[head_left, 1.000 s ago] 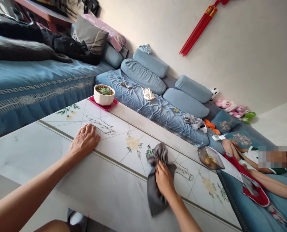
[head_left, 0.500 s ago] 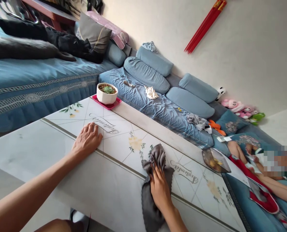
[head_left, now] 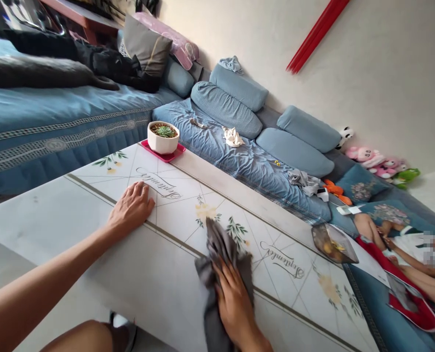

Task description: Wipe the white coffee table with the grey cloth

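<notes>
nearest: right hand (head_left: 235,305) holds a bunched grey cloth (head_left: 223,244), fingers stretched over it, pressing it to the table (head_left: 56,210). cloth has slid leftward over the last half second; its tip now meets the yellow printed flower (head_left: 205,211), and the leafy print (head_left: 236,231) it half hid shows plainly. my reading: the stroke has left that print for the patch beside it. left hand (head_left: 132,208) holds nothing, palm down, fingers loosely together, unmoved on the patterned strip. farther: potted succulent (head_left: 163,138) on a pink saucer (head_left: 169,155) at the table's far corner, undisturbed. beyond, the blue sofa (head_left: 254,156).
</notes>
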`<state>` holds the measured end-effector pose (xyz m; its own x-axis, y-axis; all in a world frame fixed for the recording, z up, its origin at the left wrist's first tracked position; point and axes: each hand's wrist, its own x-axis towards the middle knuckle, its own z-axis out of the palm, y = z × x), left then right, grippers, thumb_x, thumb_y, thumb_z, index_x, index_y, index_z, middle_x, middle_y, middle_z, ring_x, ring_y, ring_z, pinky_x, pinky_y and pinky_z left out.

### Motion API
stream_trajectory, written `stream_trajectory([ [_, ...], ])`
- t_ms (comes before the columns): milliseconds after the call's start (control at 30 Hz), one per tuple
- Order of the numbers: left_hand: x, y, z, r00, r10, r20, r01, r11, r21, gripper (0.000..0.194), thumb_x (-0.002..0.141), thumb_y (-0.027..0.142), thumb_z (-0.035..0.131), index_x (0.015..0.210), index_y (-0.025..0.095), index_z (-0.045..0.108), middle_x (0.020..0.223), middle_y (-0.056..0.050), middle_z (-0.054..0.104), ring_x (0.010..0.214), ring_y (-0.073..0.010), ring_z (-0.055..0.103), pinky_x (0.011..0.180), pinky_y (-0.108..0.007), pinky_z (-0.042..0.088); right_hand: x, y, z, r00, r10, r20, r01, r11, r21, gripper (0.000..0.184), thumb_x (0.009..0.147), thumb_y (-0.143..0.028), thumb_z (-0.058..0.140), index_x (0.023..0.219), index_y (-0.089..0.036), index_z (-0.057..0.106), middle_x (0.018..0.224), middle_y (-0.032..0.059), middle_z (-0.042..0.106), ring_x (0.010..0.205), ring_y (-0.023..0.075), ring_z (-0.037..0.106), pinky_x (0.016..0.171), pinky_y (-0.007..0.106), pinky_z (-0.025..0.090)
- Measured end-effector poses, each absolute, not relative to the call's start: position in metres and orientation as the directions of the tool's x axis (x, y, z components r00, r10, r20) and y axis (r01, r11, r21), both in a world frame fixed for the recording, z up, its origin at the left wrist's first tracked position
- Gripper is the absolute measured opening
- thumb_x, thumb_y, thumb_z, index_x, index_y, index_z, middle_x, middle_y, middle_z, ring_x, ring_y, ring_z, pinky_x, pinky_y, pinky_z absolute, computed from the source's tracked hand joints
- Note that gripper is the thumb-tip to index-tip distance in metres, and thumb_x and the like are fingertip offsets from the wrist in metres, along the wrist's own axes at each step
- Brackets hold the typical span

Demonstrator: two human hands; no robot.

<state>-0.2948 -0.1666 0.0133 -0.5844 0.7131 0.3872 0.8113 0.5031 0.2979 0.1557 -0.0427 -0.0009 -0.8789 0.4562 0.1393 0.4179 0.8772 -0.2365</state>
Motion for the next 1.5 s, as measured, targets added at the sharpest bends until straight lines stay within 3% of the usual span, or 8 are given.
stream_trajectory([
  [133,-0.297,-0.165,0.011,-0.580,0.728,0.366,0.814,0.507,0.282,0.061,0.108,0.039,0.039,0.153,0.003,0.058,0.167,-0.032,0.052,0.165,-0.0482,0.041,0.137,-0.066,0.041,0.236,0.015,-0.006,-0.707,0.656,0.264,0.616,0.755,-0.226,0.058,0.115,-0.039,0.042,0.170,-0.042,0.060,0.169,0.0033,0.063,0.156,0.0374,0.060,0.122,0.064,0.063],
  [367,-0.296,-0.163,0.017,-0.593,0.724,0.354,0.805,0.532,0.262,0.054,0.110,0.040,0.044,0.151,0.008,0.058,0.166,-0.029,0.053,0.160,-0.0456,0.047,0.135,-0.062,0.044,-0.030,0.166,0.053,-0.621,0.768,0.155,0.740,0.640,-0.207,0.061,0.116,-0.027,0.041,0.167,0.003,0.056,0.174,0.0287,0.051,0.168,0.0418,0.042,0.141,0.060,0.031],
  [567,-0.295,-0.169,0.023,-0.580,0.723,0.376,0.814,0.529,0.240,0.048,0.110,0.031,0.044,0.151,0.012,0.060,0.161,-0.026,0.059,0.155,-0.0407,0.054,0.131,-0.057,0.047,-0.137,-0.006,0.052,-0.907,0.375,0.194,0.299,0.895,-0.331,0.062,0.116,-0.029,0.052,0.177,-0.020,0.049,0.183,0.0078,0.045,0.170,0.0407,0.040,0.143,0.067,0.032],
  [800,-0.294,-0.168,0.015,-0.595,0.729,0.338,0.803,0.533,0.265,0.057,0.109,0.025,0.038,0.159,0.002,0.055,0.172,-0.030,0.049,0.168,-0.0434,0.040,0.141,-0.061,0.036,0.194,-0.067,-0.008,-0.864,0.451,0.223,0.401,0.885,-0.236,0.082,0.111,-0.033,0.048,0.182,-0.060,0.019,0.180,-0.0110,0.045,0.160,0.0335,0.056,0.123,0.065,0.063],
  [933,-0.294,-0.163,0.015,-0.584,0.724,0.368,0.812,0.521,0.264,0.054,0.110,0.027,0.039,0.154,0.004,0.058,0.168,-0.030,0.052,0.165,-0.0434,0.043,0.139,-0.061,0.038,0.248,0.041,0.004,-0.645,0.712,0.278,0.686,0.700,-0.200,0.069,0.111,-0.039,0.038,0.178,-0.029,0.050,0.166,0.0128,0.065,0.153,0.0415,0.063,0.121,0.068,0.060],
  [1133,-0.293,-0.165,0.027,-0.599,0.705,0.380,0.801,0.523,0.291,0.048,0.108,0.025,0.041,0.148,0.010,0.063,0.160,-0.026,0.059,0.154,-0.0405,0.053,0.133,-0.057,0.045,-0.015,0.065,0.064,-0.698,0.694,0.177,0.672,0.720,-0.173,0.064,0.114,-0.023,0.034,0.163,0.011,0.055,0.167,0.0384,0.054,0.158,0.0430,0.052,0.135,0.062,0.038],
  [1400,-0.295,-0.171,0.022,-0.577,0.743,0.339,0.816,0.504,0.283,0.057,0.108,0.024,0.036,0.156,0.002,0.057,0.168,-0.030,0.053,0.164,-0.0407,0.043,0.138,-0.058,0.039,0.120,-0.104,0.014,-0.925,0.351,0.144,0.300,0.909,-0.291,0.073,0.114,-0.040,0.047,0.179,-0.064,0.025,0.179,-0.0181,0.042,0.164,0.0243,0.050,0.135,0.050,0.053],
  [1500,-0.296,-0.167,0.017,-0.577,0.735,0.355,0.817,0.510,0.270,0.056,0.109,0.026,0.038,0.156,0.004,0.057,0.167,-0.030,0.053,0.164,-0.0419,0.043,0.138,-0.058,0.039,0.249,-0.041,-0.005,-0.767,0.573,0.288,0.513,0.818,-0.261,0.077,0.106,-0.046,0.049,0.176,-0.070,0.028,0.166,-0.0096,0.064,0.147,0.0349,0.067,0.109,0.064,0.071],
])
